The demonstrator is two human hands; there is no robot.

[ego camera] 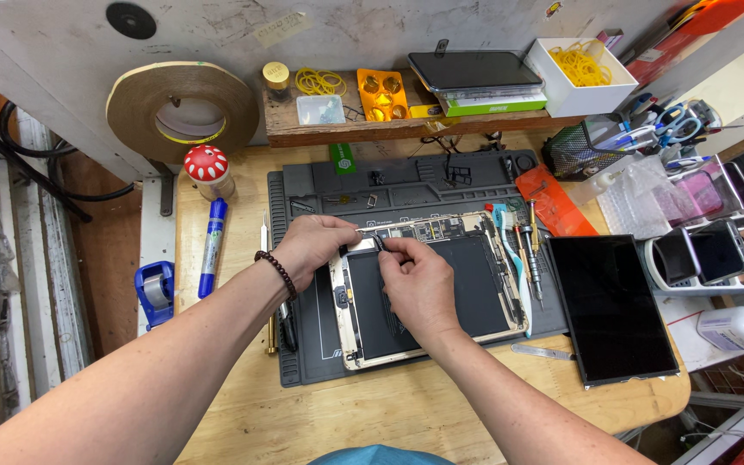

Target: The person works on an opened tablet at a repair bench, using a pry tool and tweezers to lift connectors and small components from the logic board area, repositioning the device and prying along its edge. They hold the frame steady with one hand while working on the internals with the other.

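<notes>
Left hand [316, 245] rests on the upper left corner of the opened tablet [428, 288], fingers curled and pressing the frame. Right hand [415, 280] pinches a small dark part [379, 244] at the tablet's top edge, fingertips closed on it; what the part is cannot be told.

Tablet lies flat on the grey work mat [303, 344] at mid tabletop [389, 413]. Its screen is already off: the dark display panel [613, 310] lies apart to the right, and battery cells and board are exposed. Internals appear still in place, so judged as mid-disassembly.

Containers:
- white box [553, 82] on the shelf [346, 129]: yellow rubber bands
- small clear tray [320, 109]: tiny parts, indistinct
- orange tray [382, 93]: round recesses, contents unclear
- black mesh cup [574, 155]: pens, scissors
- white rack [691, 284], right: several phones on edge

Screwdrivers [527, 250] lie just beside the tablet.
</notes>
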